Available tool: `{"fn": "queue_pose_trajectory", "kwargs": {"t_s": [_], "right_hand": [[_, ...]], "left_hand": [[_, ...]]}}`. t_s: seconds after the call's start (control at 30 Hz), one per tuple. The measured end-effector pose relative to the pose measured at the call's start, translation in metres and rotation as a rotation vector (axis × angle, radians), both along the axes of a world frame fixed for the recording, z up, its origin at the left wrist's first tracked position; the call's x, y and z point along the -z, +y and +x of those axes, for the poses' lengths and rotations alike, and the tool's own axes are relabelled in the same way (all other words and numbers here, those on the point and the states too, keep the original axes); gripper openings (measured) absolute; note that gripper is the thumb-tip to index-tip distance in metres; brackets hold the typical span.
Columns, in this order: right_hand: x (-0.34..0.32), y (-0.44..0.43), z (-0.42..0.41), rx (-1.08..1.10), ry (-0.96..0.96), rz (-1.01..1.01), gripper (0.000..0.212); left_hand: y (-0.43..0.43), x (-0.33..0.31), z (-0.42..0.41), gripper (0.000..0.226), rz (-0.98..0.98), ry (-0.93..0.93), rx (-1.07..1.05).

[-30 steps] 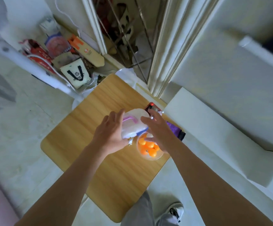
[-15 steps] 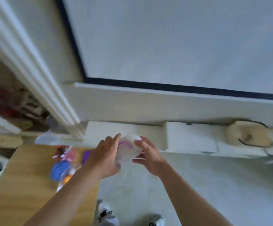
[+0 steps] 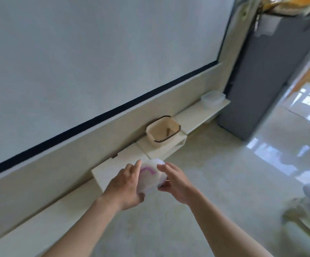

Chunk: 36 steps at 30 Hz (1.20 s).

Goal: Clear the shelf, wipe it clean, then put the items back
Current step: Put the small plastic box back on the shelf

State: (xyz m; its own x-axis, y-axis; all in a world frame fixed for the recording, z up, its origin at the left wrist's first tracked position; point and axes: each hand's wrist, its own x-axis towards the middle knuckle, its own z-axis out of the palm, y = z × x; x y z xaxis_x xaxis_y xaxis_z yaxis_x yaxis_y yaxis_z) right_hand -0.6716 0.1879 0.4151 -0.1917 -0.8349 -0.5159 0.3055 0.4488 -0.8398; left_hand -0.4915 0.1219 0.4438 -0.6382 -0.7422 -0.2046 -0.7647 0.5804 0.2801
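I hold a white plastic box with a purple handle (image 3: 151, 176) between both hands, above the floor in front of a low cream shelf (image 3: 124, 160) that runs along the wall. My left hand (image 3: 125, 186) grips its left side, fingers on top and thumb underneath. My right hand (image 3: 174, 182) holds its right side with curled fingers. A beige basket with a dark rim (image 3: 162, 129) stands on the shelf farther right. A clear lidded container (image 3: 212, 98) sits at the shelf's far end.
A large white screen with a black lower border (image 3: 94, 71) fills the wall above the shelf. A grey cabinet (image 3: 265, 80) stands at the right. A stool or seat with dark cloth (image 3: 309, 210) is at the right edge. Glossy pale floor (image 3: 224, 182) lies below.
My view has swung right, away from the wooden table and along the shelf. Both hands still carry the white box, which was lifted off the table a second ago.
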Motion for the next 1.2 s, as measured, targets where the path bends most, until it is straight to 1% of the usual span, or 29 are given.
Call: {"fn": "queue_pose_trajectory", "kwargs": {"t_s": [0.07,0.17,0.27,0.33,0.4,0.43,0.53,0.6,0.73,0.8,0.93,1.13,1.2], "right_hand": [[-0.001,0.006,-0.027,0.050,-0.003,-0.008,0.034],[-0.002,0.008,-0.059,0.105,-0.019,-0.020,0.041],[0.000,-0.001,-0.086,0.139,-0.028,-0.015,0.034],[0.002,-0.015,-0.103,0.158,-0.026,-0.008,0.040],[0.004,-0.034,-0.121,0.176,-0.028,-0.006,0.045],[0.005,-0.045,-0.131,0.185,-0.028,-0.004,0.044],[0.006,-0.084,-0.162,0.200,-0.030,0.000,0.031],[0.005,-0.114,-0.183,0.216,-0.031,0.016,0.028],[0.013,-0.171,-0.229,0.259,-0.027,0.059,0.032],[0.017,-0.195,-0.254,0.305,-0.020,0.075,0.034],[0.020,-0.224,-0.290,0.363,-0.020,0.088,0.032],[0.051,-0.288,-0.390,0.441,0.030,0.145,0.033],[0.069,-0.314,-0.427,0.435,0.037,0.162,0.039]], "left_hand": [[-0.004,-0.002,-0.031,0.109,-0.019,0.004,0.058],[-0.013,-0.005,-0.068,0.109,-0.021,0.013,0.109],[-0.029,-0.006,-0.101,0.108,-0.010,0.015,0.139],[-0.044,-0.003,-0.120,0.106,0.002,0.022,0.150],[-0.064,-0.001,-0.139,0.105,0.015,0.036,0.151],[-0.076,0.001,-0.149,0.104,0.018,0.044,0.154],[-0.116,0.005,-0.180,0.100,0.042,0.051,0.155],[-0.148,0.009,-0.204,0.099,0.066,0.055,0.142],[-0.208,0.022,-0.253,0.093,0.108,0.095,0.129],[-0.233,0.029,-0.280,0.091,0.135,0.086,0.126],[-0.264,0.039,-0.324,0.082,0.114,0.078,0.117],[-0.316,0.065,-0.430,0.084,0.103,0.028,0.090],[-0.334,0.078,-0.468,0.085,0.125,0.006,0.048]]}}
